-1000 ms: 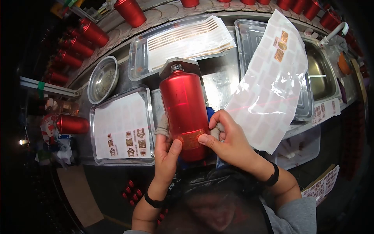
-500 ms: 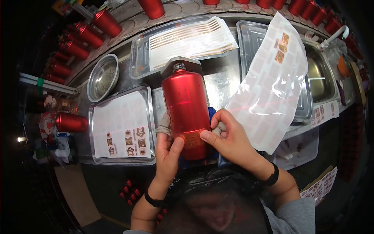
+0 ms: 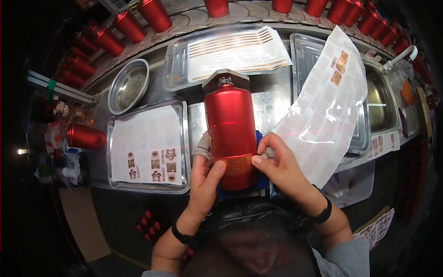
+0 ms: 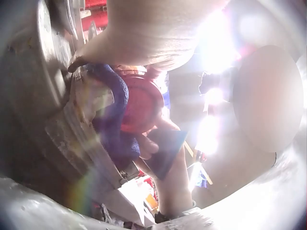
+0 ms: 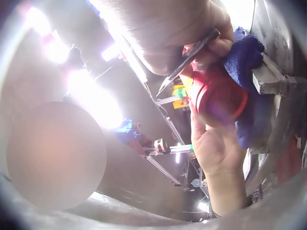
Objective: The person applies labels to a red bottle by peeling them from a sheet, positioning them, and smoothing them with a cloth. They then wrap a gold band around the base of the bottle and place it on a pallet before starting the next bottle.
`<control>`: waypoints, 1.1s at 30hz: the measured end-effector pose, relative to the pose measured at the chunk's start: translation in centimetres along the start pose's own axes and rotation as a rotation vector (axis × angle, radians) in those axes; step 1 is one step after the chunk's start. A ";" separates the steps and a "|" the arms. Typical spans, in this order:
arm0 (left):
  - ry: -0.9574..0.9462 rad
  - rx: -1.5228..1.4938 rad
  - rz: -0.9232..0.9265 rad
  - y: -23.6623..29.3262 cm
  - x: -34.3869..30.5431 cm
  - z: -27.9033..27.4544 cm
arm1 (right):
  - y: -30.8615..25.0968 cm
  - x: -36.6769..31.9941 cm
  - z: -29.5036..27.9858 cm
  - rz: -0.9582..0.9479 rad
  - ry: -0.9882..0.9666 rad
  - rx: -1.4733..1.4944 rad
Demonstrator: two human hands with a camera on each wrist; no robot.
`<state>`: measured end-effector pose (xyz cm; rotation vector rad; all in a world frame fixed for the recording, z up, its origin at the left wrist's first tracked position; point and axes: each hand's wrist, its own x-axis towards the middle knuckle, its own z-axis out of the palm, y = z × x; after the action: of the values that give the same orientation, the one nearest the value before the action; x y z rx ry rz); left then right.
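Note:
A red bottle [image 3: 230, 120] lies with its neck pointing away from me, against a hexagonal metal plate [image 3: 236, 75]. A translucent gold-tinted label strip [image 3: 241, 162] lies across its lower body. My left hand [image 3: 205, 180] grips the bottle's left side, its thumb at the strip's left end and its other fingers largely hidden. At the strip's right end is the thumb of my right hand [image 3: 284, 168], whose fingers curl in. That hand holds a thin dark flat blade [image 4: 168, 151], which shows in both wrist views. Blue cloth [image 4: 115, 88] sits below the bottle.
Left is a tray [image 3: 186, 138] with a printed decal sheet [image 3: 143, 134]; behind it stands a metal bowl [image 3: 129, 87]. Striped sheets [image 3: 235, 53] fill a rear tray. A large glossy sheet [image 3: 323, 120] overlaps the right tray, near a sink [image 3: 380, 104]. Red bottles [image 3: 154, 14] line the back.
My right thumb has slid outward from the strip to the bottle's right edge. The left hand keeps its hold. The head view has shifted slightly, moving the scene rightward and down.

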<state>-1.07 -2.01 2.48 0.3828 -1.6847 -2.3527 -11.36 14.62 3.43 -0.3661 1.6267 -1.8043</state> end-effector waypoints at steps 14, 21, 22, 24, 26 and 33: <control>-0.018 0.015 -0.004 0.0 0.0 -0.5 | -2.1 -0.7 -1.5 0.091 0.191 0.399; -0.028 0.014 -0.006 0.5 0.0 -0.2 | -2.9 0.4 1.1 0.066 0.158 0.046; -0.020 0.019 -0.007 0.4 -0.1 -0.3 | -2.0 0.5 1.1 0.043 0.160 0.009; -0.004 0.025 -0.013 -0.1 0.0 -0.5 | -0.5 0.3 1.3 -0.001 0.164 -0.066; -0.008 0.018 0.011 0.1 0.0 -0.3 | -0.2 0.3 1.2 -0.032 0.143 -0.080; -0.018 0.022 0.041 0.3 0.1 -0.1 | -0.2 0.4 0.8 -0.045 0.082 -0.028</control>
<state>-1.16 -2.25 2.69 0.3287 -1.7113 -2.3170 -11.18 13.77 3.67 -0.3476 1.7146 -1.8534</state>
